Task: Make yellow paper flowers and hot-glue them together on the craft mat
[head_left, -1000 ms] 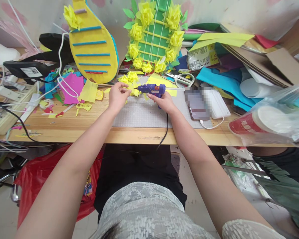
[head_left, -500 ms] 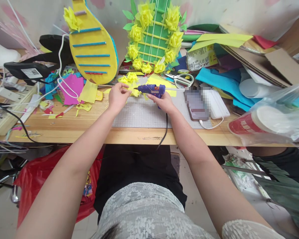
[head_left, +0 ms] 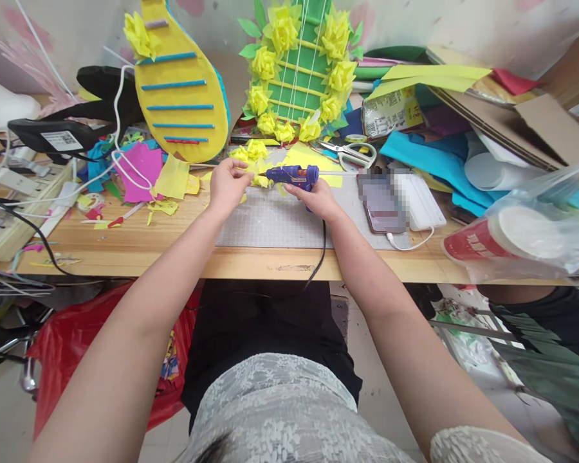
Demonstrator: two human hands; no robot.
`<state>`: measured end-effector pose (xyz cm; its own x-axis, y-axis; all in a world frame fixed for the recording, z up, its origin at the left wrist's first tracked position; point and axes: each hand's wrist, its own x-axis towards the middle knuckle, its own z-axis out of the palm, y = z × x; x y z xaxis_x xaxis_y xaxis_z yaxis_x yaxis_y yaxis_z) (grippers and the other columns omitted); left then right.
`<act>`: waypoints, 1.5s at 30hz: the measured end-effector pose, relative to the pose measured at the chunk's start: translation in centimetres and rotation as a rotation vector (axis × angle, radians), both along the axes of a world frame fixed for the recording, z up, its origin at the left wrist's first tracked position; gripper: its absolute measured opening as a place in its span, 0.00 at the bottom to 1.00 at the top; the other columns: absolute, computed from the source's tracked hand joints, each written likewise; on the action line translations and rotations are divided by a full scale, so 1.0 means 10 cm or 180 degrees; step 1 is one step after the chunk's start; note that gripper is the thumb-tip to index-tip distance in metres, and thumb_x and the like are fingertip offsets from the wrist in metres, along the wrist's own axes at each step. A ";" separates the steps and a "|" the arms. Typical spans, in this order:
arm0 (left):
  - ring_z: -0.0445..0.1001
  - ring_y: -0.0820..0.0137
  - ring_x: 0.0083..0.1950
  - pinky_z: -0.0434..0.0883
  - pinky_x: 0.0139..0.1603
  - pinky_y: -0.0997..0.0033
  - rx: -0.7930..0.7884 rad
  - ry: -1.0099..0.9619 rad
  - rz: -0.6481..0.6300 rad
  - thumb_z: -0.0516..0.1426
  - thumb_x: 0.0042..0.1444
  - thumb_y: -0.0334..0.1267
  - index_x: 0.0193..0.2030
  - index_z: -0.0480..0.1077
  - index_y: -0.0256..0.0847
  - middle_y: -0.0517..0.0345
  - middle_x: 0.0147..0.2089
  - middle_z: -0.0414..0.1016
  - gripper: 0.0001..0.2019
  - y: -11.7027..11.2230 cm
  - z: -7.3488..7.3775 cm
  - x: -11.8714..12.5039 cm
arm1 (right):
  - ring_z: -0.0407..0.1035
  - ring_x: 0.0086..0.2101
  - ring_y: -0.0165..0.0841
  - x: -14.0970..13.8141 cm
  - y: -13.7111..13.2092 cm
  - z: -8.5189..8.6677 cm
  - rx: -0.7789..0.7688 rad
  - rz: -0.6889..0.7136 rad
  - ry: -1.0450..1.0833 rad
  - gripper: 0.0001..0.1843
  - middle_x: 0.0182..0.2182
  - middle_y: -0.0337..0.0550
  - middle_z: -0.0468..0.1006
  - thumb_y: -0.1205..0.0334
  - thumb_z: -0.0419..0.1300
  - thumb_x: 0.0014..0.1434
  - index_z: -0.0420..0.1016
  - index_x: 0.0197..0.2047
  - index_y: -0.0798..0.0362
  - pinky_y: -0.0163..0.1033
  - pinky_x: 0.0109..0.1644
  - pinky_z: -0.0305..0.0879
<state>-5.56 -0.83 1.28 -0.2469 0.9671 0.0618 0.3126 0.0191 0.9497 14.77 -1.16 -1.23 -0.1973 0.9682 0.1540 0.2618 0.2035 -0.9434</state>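
Note:
My right hand grips a blue glue gun, held level with its nozzle pointing left and a clear glue stick coming out of its back. My left hand is pinched just left of the nozzle, on a piece of yellow paper that the fingers partly hide. Both hands are above a grey cutting mat. Just behind them lie yellow paper flowers and a yellow sheet. Scissors rest open to the right of these.
A yellow guitar-shaped cutout and a green one with yellow flowers stand behind. Paper scraps and cables lie left. To the right are a phone, a white power bank and a bagged cup. Another person's leg shows at lower right.
Hands and glue gun stay nearly in place; the nozzle has shifted very slightly left, beside my left fingertips. The rest of the scene looks the same.

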 end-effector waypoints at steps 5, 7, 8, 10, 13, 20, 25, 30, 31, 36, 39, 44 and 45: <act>0.71 0.75 0.26 0.63 0.23 0.79 -0.0111 -0.0251 0.0066 0.59 0.46 0.27 0.34 0.63 0.39 0.63 0.25 0.68 0.10 -0.02 0.06 0.03 | 0.73 0.40 0.36 -0.01 -0.01 0.02 -0.0060 0.0007 -0.0075 0.26 0.37 0.43 0.80 0.42 0.65 0.45 0.78 0.39 0.54 0.44 0.50 0.66; 0.72 0.75 0.26 0.64 0.24 0.79 -0.0182 -0.0380 0.0140 0.59 0.46 0.27 0.34 0.62 0.40 0.63 0.25 0.68 0.11 -0.05 0.09 0.05 | 0.72 0.38 0.35 -0.01 -0.02 0.04 -0.0100 -0.0004 -0.0103 0.26 0.34 0.42 0.80 0.42 0.65 0.44 0.78 0.39 0.54 0.43 0.48 0.67; 0.72 0.75 0.27 0.64 0.24 0.79 -0.0217 -0.0471 0.0176 0.59 0.46 0.27 0.34 0.61 0.40 0.64 0.25 0.68 0.11 -0.06 0.10 0.06 | 0.72 0.36 0.34 -0.01 -0.02 0.05 -0.0120 -0.0012 -0.0105 0.26 0.33 0.41 0.79 0.42 0.65 0.44 0.77 0.39 0.54 0.42 0.46 0.67; 0.72 0.76 0.27 0.65 0.24 0.80 -0.0297 -0.0687 0.0193 0.58 0.47 0.27 0.34 0.59 0.41 0.65 0.26 0.68 0.11 -0.09 0.13 0.08 | 0.70 0.32 0.31 0.00 -0.03 0.07 -0.0164 -0.0071 -0.0082 0.25 0.28 0.40 0.77 0.42 0.65 0.44 0.77 0.38 0.53 0.39 0.40 0.67; 0.73 0.77 0.27 0.64 0.24 0.81 -0.0443 -0.0985 0.0080 0.57 0.48 0.26 0.31 0.57 0.42 0.65 0.27 0.68 0.10 -0.12 0.15 0.10 | 0.64 0.23 0.26 0.05 -0.01 0.11 -0.0267 -0.0317 -0.0027 0.22 0.21 0.36 0.72 0.42 0.65 0.45 0.75 0.32 0.53 0.34 0.28 0.63; 0.71 0.79 0.25 0.67 0.26 0.81 -0.0674 -0.1523 -0.0038 0.54 0.48 0.23 0.28 0.60 0.39 0.64 0.23 0.68 0.08 -0.13 0.18 0.04 | 0.57 0.18 0.21 0.18 0.08 0.14 -0.0183 -0.0824 0.0458 0.22 0.19 0.33 0.68 0.41 0.63 0.47 0.66 0.25 0.52 0.30 0.21 0.57; 0.71 0.82 0.25 0.71 0.33 0.80 -0.0666 -0.1897 -0.0182 0.55 0.43 0.18 0.31 0.66 0.35 0.63 0.26 0.72 0.10 -0.16 0.15 -0.01 | 0.55 0.18 0.22 0.27 0.14 0.16 -0.0089 -0.1041 0.0865 0.25 0.20 0.35 0.67 0.36 0.60 0.47 0.62 0.22 0.50 0.33 0.23 0.59; 0.73 0.81 0.28 0.71 0.37 0.79 -0.0723 -0.1930 -0.0040 0.57 0.48 0.21 0.30 0.67 0.34 0.59 0.28 0.74 0.06 -0.17 0.10 0.01 | 0.61 0.22 0.29 0.38 0.22 0.12 0.0022 -0.1107 0.0755 0.30 0.22 0.40 0.69 0.27 0.53 0.46 0.63 0.25 0.48 0.40 0.27 0.62; 0.73 0.81 0.29 0.71 0.37 0.79 -0.0739 -0.1926 0.0004 0.57 0.50 0.23 0.30 0.66 0.34 0.58 0.28 0.74 0.05 -0.17 0.09 0.03 | 0.63 0.23 0.31 0.39 0.23 0.10 0.0030 -0.1061 0.0639 0.31 0.22 0.41 0.70 0.25 0.50 0.46 0.64 0.26 0.48 0.42 0.28 0.63; 0.73 0.78 0.29 0.70 0.30 0.78 -0.0842 -0.1858 0.0183 0.56 0.53 0.25 0.29 0.63 0.37 0.60 0.29 0.73 0.06 -0.15 0.09 0.11 | 0.67 0.27 0.35 0.39 0.23 0.11 0.0078 -0.0896 0.0440 0.37 0.24 0.44 0.72 0.22 0.45 0.45 0.68 0.33 0.47 0.44 0.29 0.64; 0.67 0.81 0.23 0.65 0.23 0.81 -0.0767 -0.1591 0.0406 0.58 0.50 0.25 0.27 0.64 0.38 0.65 0.24 0.66 0.08 -0.13 0.09 0.12 | 0.68 0.28 0.36 0.37 0.21 0.13 0.0064 -0.0912 0.0431 0.36 0.25 0.45 0.73 0.22 0.45 0.46 0.69 0.34 0.48 0.44 0.30 0.66; 0.63 0.82 0.20 0.54 0.17 0.81 -0.0965 -0.1372 0.0432 0.60 0.48 0.27 0.26 0.66 0.38 0.63 0.25 0.69 0.06 -0.09 0.09 0.14 | 0.68 0.25 0.32 0.35 0.19 0.13 -0.0006 -0.1097 0.0649 0.34 0.26 0.45 0.75 0.24 0.45 0.48 0.66 0.29 0.48 0.42 0.28 0.67; 0.62 0.82 0.20 0.52 0.16 0.81 -0.1004 -0.1337 0.0429 0.60 0.47 0.26 0.27 0.67 0.37 0.62 0.26 0.70 0.06 -0.07 0.09 0.14 | 0.66 0.23 0.31 0.34 0.19 0.13 -0.0022 -0.1117 0.0719 0.33 0.25 0.44 0.74 0.24 0.46 0.48 0.65 0.28 0.48 0.41 0.27 0.66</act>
<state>-4.12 -1.53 2.13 -0.3111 0.8808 -0.3571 -0.1175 0.3372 0.9341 18.14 0.77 0.08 0.1828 0.9718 0.1488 0.1004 0.1321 -0.9861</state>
